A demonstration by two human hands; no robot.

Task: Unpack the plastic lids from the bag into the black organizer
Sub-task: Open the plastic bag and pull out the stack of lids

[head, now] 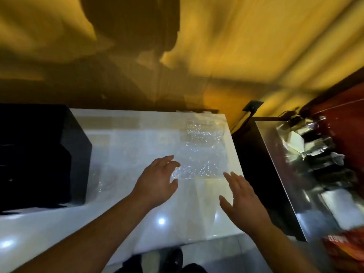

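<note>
- The picture is blurry, so small things are hard to make out.
- A white table (122, 213) fills the middle of the view.
- A clear plastic bag (202, 154) lies flat on the table, along the right edge, reaching from the far right corner toward the middle.
- I cannot tell if plastic lids are inside the bag, because it is see-through and shiny.
- A black organizer (39, 154) stands on the left side of the table, near the far left corner, well apart from the bag.
- The left hand (157, 180) is over the middle of the table, just beside the near left corner of the bag. Its fingers are spread and a bit curled, and it holds nothing. I cannot tell if the fingertips touch the bag.
- The right hand (244, 200) is near the right edge of the table, just at the near edge of the bag. Its fingers are straight and spread wide, and it holds nothing.
- A shiny metal counter (275, 154) with blurry things on it stands to the right of the table, with a dark gap between them.
</note>
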